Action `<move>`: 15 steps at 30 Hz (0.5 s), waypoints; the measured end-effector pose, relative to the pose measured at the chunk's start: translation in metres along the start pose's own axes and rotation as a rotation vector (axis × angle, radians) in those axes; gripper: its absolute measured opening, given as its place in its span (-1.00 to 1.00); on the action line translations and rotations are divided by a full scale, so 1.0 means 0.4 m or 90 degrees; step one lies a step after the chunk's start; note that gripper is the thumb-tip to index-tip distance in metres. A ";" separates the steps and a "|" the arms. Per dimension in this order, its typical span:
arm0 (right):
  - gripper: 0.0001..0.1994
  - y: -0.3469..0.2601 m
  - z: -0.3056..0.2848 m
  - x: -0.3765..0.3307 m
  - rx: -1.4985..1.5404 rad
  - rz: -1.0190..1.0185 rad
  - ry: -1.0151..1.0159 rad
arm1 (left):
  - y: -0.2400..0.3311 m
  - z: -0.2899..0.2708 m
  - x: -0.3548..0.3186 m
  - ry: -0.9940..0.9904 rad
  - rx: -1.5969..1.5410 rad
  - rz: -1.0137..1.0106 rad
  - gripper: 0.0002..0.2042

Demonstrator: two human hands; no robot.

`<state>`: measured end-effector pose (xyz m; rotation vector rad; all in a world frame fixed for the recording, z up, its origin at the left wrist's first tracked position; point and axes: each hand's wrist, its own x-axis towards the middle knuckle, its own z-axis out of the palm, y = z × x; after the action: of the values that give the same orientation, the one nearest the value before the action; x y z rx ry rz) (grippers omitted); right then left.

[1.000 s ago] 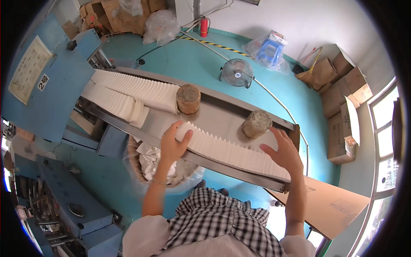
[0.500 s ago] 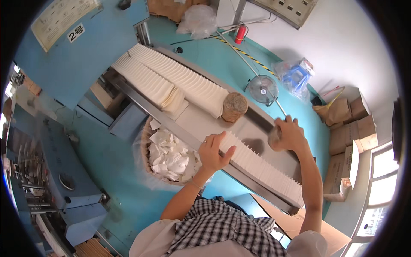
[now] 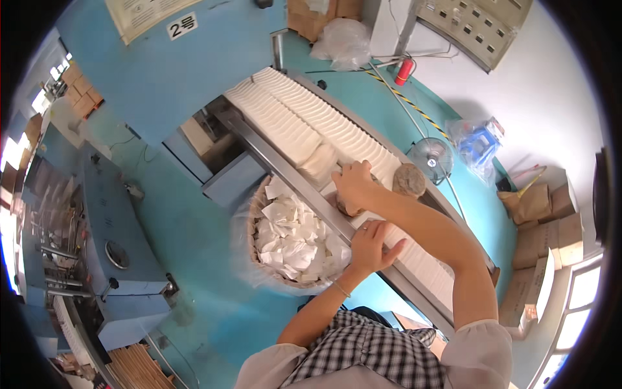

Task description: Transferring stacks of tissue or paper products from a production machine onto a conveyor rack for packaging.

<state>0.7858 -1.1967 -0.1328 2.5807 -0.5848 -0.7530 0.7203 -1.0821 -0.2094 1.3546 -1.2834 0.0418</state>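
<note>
My right hand (image 3: 355, 187) reaches across the metal conveyor trough with its fingers wrapped around a brown stone-like block (image 3: 342, 205), which it mostly covers. The block is at the near rail, between the far rows of folded white paper (image 3: 285, 126) and the nearer stack of folded paper (image 3: 424, 262). At that stack's end lies my left hand (image 3: 372, 247), thumb apart, fingers over the near rail and holding nothing I can see. Against the end of the far row stands a second brown round block (image 3: 409, 180).
Below the near rail sits a lined basket (image 3: 254, 243) of white paper scraps. A blue machine (image 3: 175, 71) stands at the trough's far end. Beyond the trough are a floor fan (image 3: 432, 159), a red fire extinguisher (image 3: 403, 72) and cardboard boxes (image 3: 538, 246) on the right.
My right hand has carried the brown block from the trough's right side leftward to the near rail. My left hand stays by the near stack's end. The view has shifted left.
</note>
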 end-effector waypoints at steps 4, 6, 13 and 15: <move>-0.37 -0.071 -0.071 0.101 -0.167 -0.080 -0.329 | -0.006 -0.003 -0.006 -0.002 -0.001 -0.007 -0.54; -0.47 -0.079 -0.102 0.128 -0.167 -0.047 -0.460 | -0.010 -0.007 -0.011 0.017 -0.009 0.004 -0.55; -0.56 0.057 -0.157 0.066 0.320 0.027 -0.150 | -0.010 -0.001 -0.017 -0.003 -0.020 0.011 -0.59; -0.44 0.053 -0.077 0.035 0.363 0.062 0.391 | -0.015 0.009 -0.020 -0.021 -0.034 0.020 -0.56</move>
<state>0.8085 -1.2138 -0.1045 3.0318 -0.7864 0.3031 0.7191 -1.0817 -0.2200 1.2946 -1.3249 0.0062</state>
